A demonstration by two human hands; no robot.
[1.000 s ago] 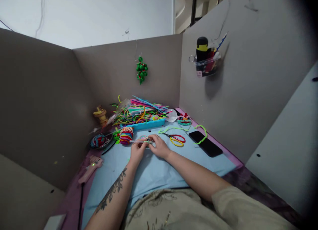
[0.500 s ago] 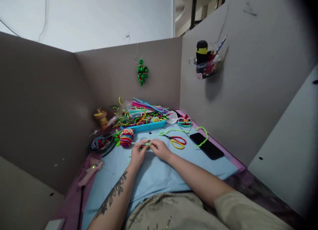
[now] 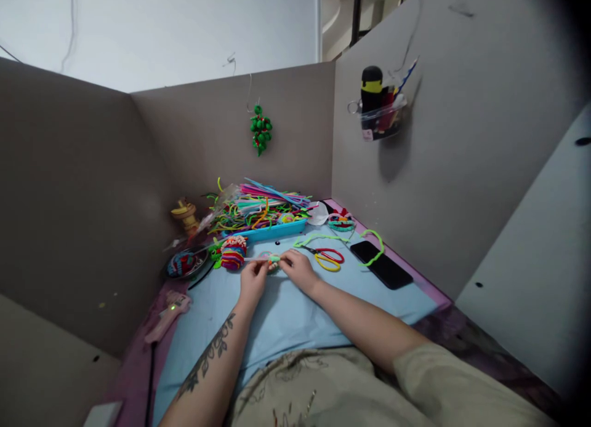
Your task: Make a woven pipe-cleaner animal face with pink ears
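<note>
My left hand (image 3: 253,282) is closed in a pinch on a thin whitish stick (image 3: 253,259) that points left toward a striped, multicoloured ball (image 3: 233,253). Facing it, my right hand (image 3: 300,272) pinches the other end, where a short light green pipe cleaner piece (image 3: 274,258) shows between the fingertips. Just behind and below my fingers lies a small round pastel coil (image 3: 271,266), partly hidden. Both hands are low over the blue cloth (image 3: 295,322).
A blue tray (image 3: 277,231) heaped with pipe cleaners (image 3: 263,205) stands at the back. Scissors (image 3: 329,259), a phone (image 3: 382,266) and a bright green strand (image 3: 379,245) lie right. A glue gun (image 3: 168,316) and a dark bowl (image 3: 199,268) sit left. Grey panels enclose the table.
My hands have drawn slightly apart, so more of the light green piece and the round coil shows between them. The whole view has shifted a little.
</note>
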